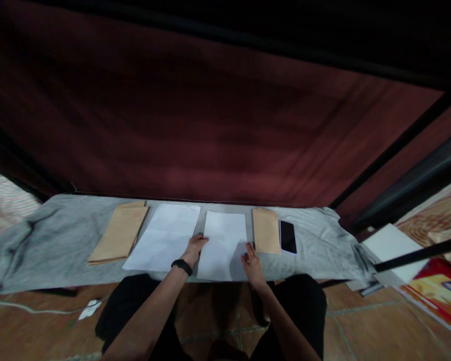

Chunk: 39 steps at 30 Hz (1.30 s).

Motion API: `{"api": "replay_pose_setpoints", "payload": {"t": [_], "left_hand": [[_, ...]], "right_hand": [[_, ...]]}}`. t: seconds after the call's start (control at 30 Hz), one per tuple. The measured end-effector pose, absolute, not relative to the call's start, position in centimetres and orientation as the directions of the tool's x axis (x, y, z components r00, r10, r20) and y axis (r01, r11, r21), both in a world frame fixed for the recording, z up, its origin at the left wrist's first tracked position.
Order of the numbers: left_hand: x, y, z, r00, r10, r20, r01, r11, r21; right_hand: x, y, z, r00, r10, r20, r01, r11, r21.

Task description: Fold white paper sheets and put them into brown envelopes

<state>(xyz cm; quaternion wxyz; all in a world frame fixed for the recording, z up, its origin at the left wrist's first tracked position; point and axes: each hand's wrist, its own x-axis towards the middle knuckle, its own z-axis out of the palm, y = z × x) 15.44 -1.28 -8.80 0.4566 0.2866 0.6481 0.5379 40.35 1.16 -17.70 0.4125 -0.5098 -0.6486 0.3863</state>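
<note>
A white sheet of paper [222,235] lies on the grey cloth between my two hands. My left hand [195,248], with a black band on its wrist, has its fingers closed at the sheet's left edge. At the opposite edge my right hand [253,265] pinches the paper, its fingers partly curled. Left of the sheet is a pile of larger white paper [165,238], close beside my left hand. Farther left rests a stack of brown envelopes [118,233]. A smaller brown envelope stack [266,231] is just right of my right hand.
A phone [287,237] with a dark screen lies beside the small envelopes. The grey cloth [323,255] covers a narrow bench against a dark red panel [218,125]. A white cable [33,310] runs on the tiled floor at left; a red and yellow package [439,291] is at right.
</note>
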Motion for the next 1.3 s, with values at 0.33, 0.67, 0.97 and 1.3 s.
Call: {"api": "replay_pose_setpoints", "payload": {"t": [0.33, 0.67, 0.97, 1.3], "left_hand": [[14.4, -0.8, -0.1, -0.060, 0.978, -0.200, -0.100, 0.194, 0.976], [10.2, 1.7, 4.9, -0.187, 0.953, 0.240, 0.383, -0.155, 0.911], [11.3, -0.2, -3.9, -0.181, 0.966, 0.183, 0.465, -0.080, 0.882], [13.1, -6.8, -12.2, -0.098, 0.993, 0.064, 0.584, 0.005, 0.811]], "right_hand": [[38.6, 5.1, -11.9, -0.280, 0.948, -0.150, -0.084, -0.180, -0.980], [39.3, 9.8, -3.6, -0.270, 0.963, 0.029, -0.322, -0.062, -0.945], [41.4, 7.5, -8.0, -0.259, 0.954, 0.151, 0.041, 0.167, -0.985], [44.2, 1.6, -16.1, -0.402, 0.893, 0.203, 0.391, 0.368, -0.843]]}}
